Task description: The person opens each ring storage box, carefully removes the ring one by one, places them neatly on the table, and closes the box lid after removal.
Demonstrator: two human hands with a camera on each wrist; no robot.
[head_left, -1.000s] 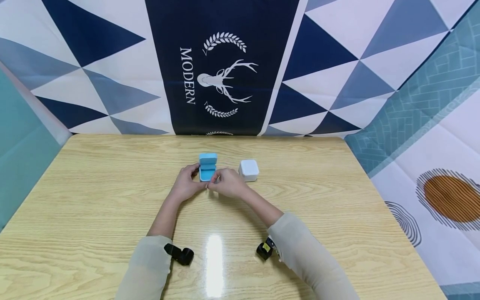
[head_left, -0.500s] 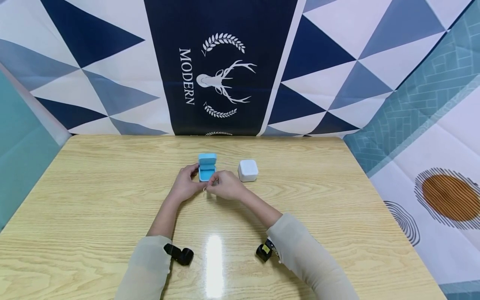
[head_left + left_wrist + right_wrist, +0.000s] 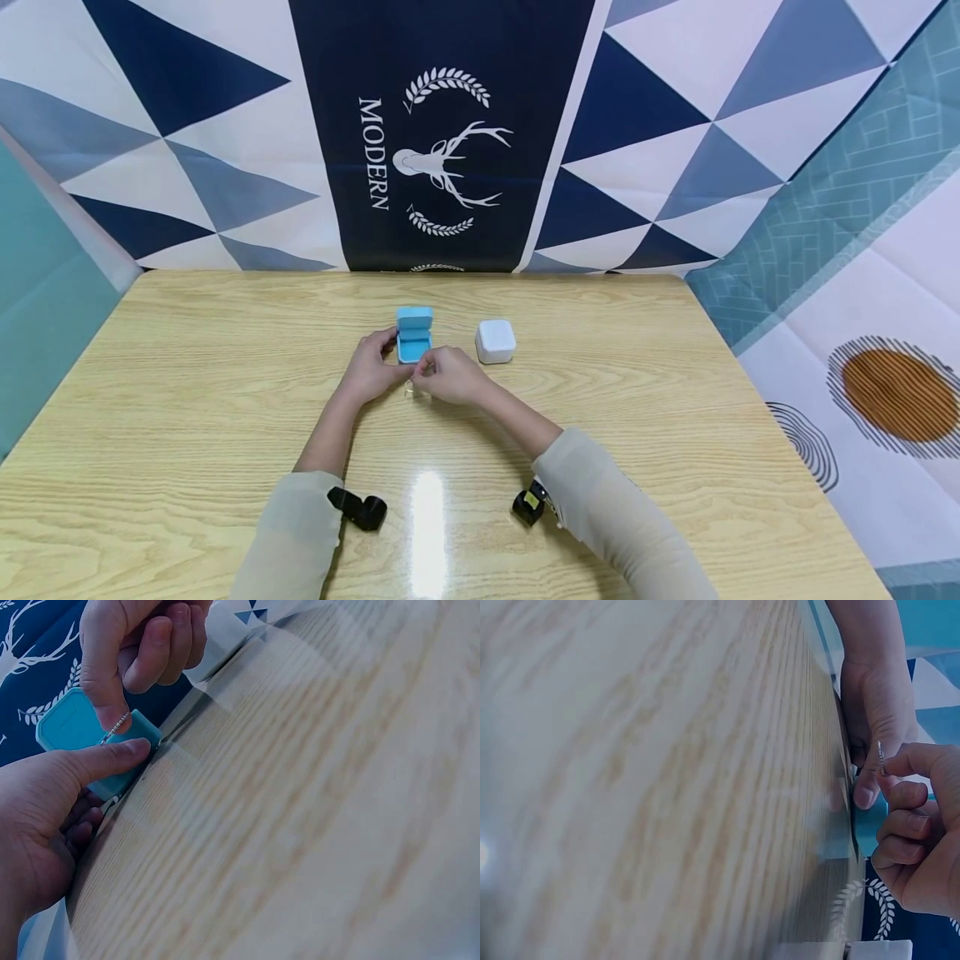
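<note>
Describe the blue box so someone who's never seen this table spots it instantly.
On the wooden table, look to the far side, below the dark deer-head panel. There, a small box sits between the thumb and fingers of the left hand. Bright blue with its lid raised, it differs from the white block to its right.

We've got a small light-blue box upright on the tabletop, hinged lid raised at the back, left hand gripping its side and near face. We also have a thin silvery ring, beaded, on edge, pinched in the right hand just in front of the box.
</note>
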